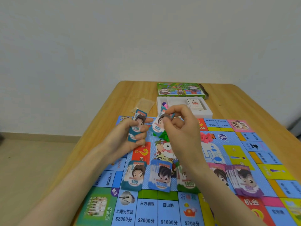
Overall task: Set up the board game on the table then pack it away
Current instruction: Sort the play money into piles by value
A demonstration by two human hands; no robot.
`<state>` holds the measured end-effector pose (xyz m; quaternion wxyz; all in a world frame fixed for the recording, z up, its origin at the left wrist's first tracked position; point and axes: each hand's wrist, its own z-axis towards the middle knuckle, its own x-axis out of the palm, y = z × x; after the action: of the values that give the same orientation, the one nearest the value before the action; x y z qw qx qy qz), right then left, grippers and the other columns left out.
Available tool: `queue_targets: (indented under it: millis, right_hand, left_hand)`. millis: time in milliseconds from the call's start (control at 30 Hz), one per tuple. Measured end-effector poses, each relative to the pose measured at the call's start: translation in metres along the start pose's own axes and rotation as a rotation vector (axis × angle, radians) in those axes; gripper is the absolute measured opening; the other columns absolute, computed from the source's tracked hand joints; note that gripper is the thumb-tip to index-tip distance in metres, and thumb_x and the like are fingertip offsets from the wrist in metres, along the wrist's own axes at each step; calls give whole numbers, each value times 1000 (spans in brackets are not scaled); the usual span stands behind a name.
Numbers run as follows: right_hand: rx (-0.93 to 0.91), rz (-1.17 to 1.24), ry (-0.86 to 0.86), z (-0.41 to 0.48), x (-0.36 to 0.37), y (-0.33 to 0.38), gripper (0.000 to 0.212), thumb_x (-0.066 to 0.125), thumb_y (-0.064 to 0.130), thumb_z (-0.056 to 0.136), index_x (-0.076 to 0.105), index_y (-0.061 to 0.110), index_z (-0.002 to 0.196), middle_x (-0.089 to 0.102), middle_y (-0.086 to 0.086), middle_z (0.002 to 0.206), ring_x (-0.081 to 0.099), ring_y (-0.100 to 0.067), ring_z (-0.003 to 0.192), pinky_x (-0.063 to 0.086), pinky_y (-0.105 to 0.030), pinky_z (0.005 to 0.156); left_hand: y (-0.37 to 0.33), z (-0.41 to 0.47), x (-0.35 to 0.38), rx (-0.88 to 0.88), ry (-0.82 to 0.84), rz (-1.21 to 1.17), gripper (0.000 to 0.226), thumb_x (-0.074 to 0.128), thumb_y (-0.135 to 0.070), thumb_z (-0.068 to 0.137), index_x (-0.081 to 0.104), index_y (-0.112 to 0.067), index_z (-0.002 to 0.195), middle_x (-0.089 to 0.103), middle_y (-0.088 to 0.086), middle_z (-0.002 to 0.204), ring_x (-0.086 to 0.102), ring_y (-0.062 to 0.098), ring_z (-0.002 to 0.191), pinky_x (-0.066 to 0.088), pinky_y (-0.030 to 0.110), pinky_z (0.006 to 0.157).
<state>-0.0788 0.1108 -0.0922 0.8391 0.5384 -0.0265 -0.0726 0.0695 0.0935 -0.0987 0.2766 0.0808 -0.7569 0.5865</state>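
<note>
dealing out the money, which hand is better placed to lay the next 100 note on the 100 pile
Probably right: the right hand pinches one loose 100 note, while the left hand grips the rest of the stack.

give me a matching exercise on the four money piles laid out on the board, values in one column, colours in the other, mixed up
Column one:
1. 100 pile
2. 10000 pile
3. 1000 pile
4. 500 pile

Column two:
A. purple
B. teal
C. green
D. blue

Right pairs: 1-B, 2-D, 3-C, 4-A
</note>
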Motion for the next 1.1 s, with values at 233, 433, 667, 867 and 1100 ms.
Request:
queue_targets:
  millis: [233,433,667,867,1100]
  right_hand:
    - [98,3,376,-5,7,-1,24,54,1,89,58,24,93,66,-8,84,64,-38,73,53,-45,58]
    - [36,-265,672,-14,14,-7,9,65,10,84,62,18,86,68,-6,68,62,-15,63,47,-23,62]
    - [-51,-495,751,-21,17,-12,7,67,14,82,62,18,79,64,6,65,54,-2,60,49,-25,66]
    - [-254,-696,733,-21,17,-10,5,60,18,85,58,18,80,50,10,65,47,-10,74,33,-26,65]
    - [-364,-770,692,-23,16,-14,16,66,27,80,55,16,86,45,3,87,36,-13,80,28,-29,71]
  left_hand:
    - [-2,6,-4,155,-136,44,31,39,-6,99,51,6,125,70,17,101,70,20,79,59,28,67]
    - [-1,6,-6,170,-137,6,31,38,-6,100,49,7,126,68,18,114,68,25,103,59,27,77]
    - [-2,5,-5,157,-150,8,30,39,-4,100,49,8,125,67,20,115,67,29,104,57,29,82]
    - [-2,4,-3,152,-139,17,31,38,-4,100,49,8,126,67,20,114,67,29,104,56,31,84]
    - [-3,3,-1,141,-136,3,28,39,-4,99,51,7,122,68,20,112,69,28,99,57,29,82]
